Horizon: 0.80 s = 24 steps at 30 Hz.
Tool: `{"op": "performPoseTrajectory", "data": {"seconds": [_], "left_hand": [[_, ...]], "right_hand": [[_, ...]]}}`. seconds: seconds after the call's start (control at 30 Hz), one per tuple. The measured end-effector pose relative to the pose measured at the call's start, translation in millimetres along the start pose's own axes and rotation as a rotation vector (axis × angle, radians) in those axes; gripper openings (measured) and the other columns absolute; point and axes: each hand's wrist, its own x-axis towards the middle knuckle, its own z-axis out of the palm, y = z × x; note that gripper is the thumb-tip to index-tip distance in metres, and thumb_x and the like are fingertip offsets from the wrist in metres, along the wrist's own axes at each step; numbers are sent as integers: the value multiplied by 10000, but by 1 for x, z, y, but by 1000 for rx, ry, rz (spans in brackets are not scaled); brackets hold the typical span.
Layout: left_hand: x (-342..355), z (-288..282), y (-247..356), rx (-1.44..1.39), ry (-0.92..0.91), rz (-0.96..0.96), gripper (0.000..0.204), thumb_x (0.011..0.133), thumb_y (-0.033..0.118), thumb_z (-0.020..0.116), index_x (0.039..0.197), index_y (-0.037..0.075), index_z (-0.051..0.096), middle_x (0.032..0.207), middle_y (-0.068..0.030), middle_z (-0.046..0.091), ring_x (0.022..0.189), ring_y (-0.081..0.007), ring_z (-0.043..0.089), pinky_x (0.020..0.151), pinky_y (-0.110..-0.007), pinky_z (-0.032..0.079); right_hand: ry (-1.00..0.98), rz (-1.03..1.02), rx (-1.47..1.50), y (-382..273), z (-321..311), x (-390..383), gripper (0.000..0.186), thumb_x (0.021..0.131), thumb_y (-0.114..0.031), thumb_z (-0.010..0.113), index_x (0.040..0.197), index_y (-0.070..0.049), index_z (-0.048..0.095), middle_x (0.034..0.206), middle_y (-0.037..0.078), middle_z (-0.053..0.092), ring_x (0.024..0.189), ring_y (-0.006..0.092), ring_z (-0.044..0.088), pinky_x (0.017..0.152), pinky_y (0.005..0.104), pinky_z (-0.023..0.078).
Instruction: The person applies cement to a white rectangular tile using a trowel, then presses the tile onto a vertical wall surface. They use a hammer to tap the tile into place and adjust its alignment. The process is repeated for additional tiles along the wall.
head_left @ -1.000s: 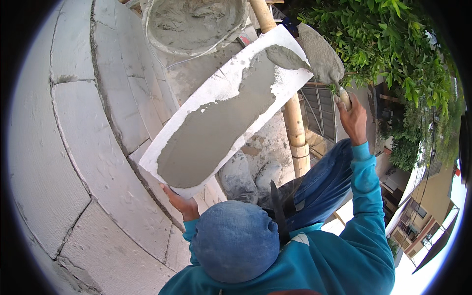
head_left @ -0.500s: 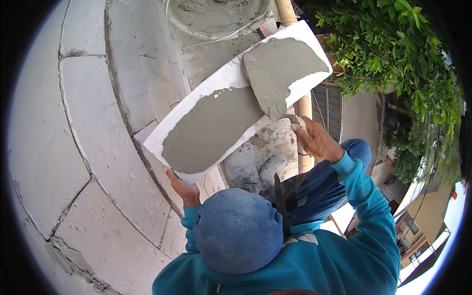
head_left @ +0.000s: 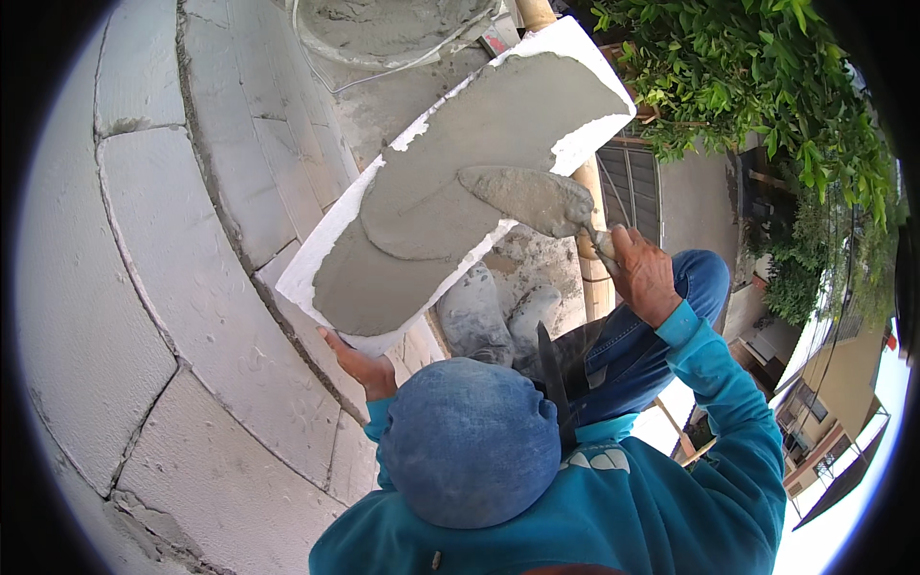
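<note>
My left hand (head_left: 360,365) grips the lower left end of a long white block (head_left: 318,261), part of its fingers hidden behind that end. A thick coat of wet grey mortar (head_left: 498,110) covers most of the block's upper face, leaving bare white edges. My right hand (head_left: 644,275) is wrapped round the handle of a trowel (head_left: 530,198). The trowel's mortar-smeared blade lies tilted on the coat, near the block's right edge. A curved ridge marks the mortar to the left of the blade.
A bucket of grey mortar (head_left: 388,34) with a wire handle stands beyond the block. On the left runs a wall of pale blocks (head_left: 182,230) with mortar joints. A bamboo pole (head_left: 592,278) rises beside mortar-stained boots (head_left: 474,311). Leafy branches (head_left: 728,77) hang at the right.
The trowel has swung round and drawn back toward me, its blade flatter. The heap under it is spread, joining the two mortar patches. My left hand keeps its hold on the block.
</note>
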Motion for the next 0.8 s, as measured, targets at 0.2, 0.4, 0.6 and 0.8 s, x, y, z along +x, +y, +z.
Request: {"op": "performPoseTrajectory", "data": {"seconds": [0.2,0.4,0.6,0.8], "left_hand": [[9,-7,-8,-2,36,-82,737,976,536,483,1501,45,320,1503,-152,379,1323,-302,428,1128,-423,341],[2,-1,-1,-28,34,-71,797,965,593,456,1471,-12,341,1484,-163,397,1322,-301,431,1125,-411,341],[2,-3,2,-41,-37,-106,786,975,591,439,1472,-10,341,1492,-156,389,1330,-302,422,1127,-408,340],[1,4,9,2,-34,-72,777,976,585,441,1469,-8,346,1493,-161,388,1329,-303,422,1132,-399,332]], "right_hand": [[111,127,78,82,3,30,314,893,-233,650,1066,-51,461,898,209,622,783,445,629,662,535,490],[106,244,654,32,55,-3,388,910,-226,632,1155,23,463,902,321,614,872,495,607,748,547,474],[35,195,525,6,-2,-53,399,908,-227,627,1185,9,463,863,304,629,830,475,626,719,537,484],[177,103,84,40,-21,68,312,858,-216,674,1020,-54,461,782,231,649,767,443,641,645,539,499]]}}
